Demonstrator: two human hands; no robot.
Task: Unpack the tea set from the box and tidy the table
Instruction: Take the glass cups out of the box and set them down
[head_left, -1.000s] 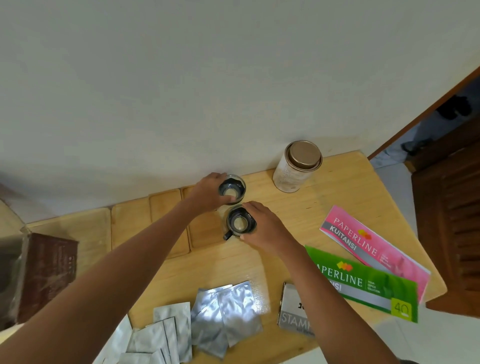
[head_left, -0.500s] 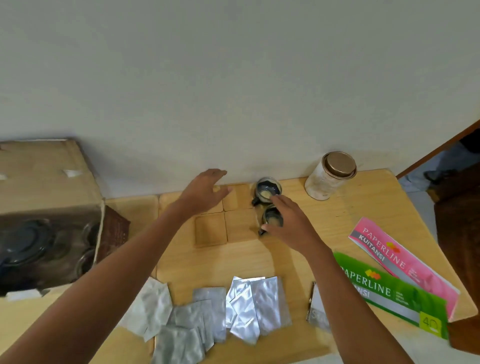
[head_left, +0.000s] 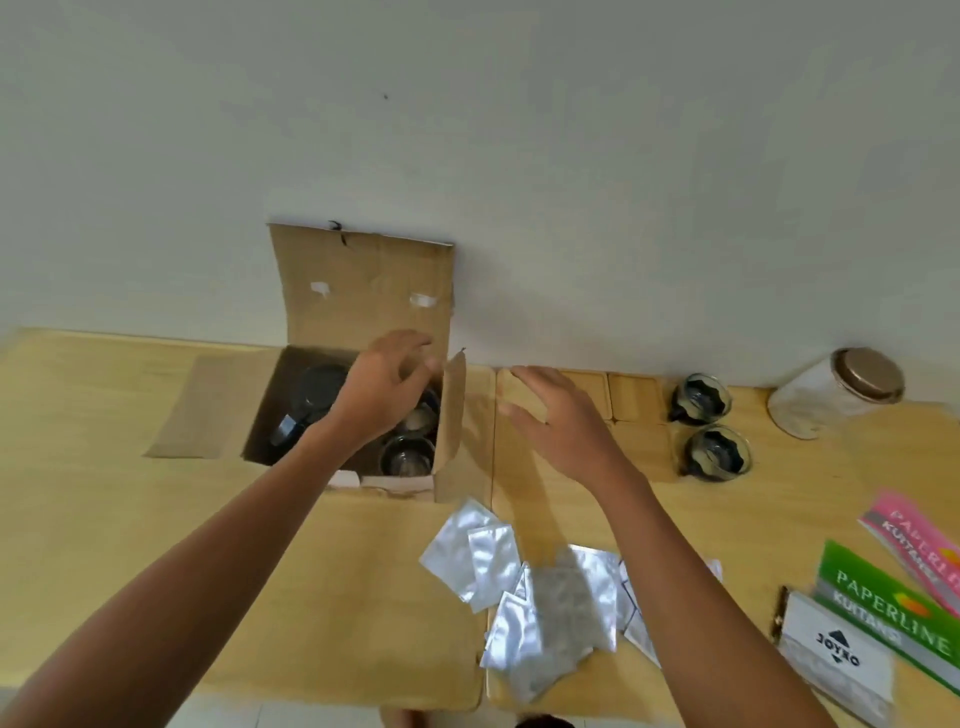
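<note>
While the left hand (head_left: 382, 387) hovers over the box (head_left: 358, 312), fingers loose and empty, right hand (head_left: 563, 426) spread open beside it, two cups (head_left: 698, 400) right of its fingers on the tabletop (head_left: 104, 493)

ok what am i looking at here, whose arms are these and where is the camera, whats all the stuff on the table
There is no machine here: these are a person's two bare arms, filmed by a wide-angle camera worn on their head, looking forward and down. That is why the wall looks curved.

The left hand reaches over an open cardboard box on the wooden table; dark teaware still sits inside. The right hand hovers open beside the box. Neither hand holds anything.

Two glass cups already stand unpacked on the right, near a lidded jar. Closer to the person lie silver foil sachets, and at the right edge green and pink Paperline booklets.
</note>
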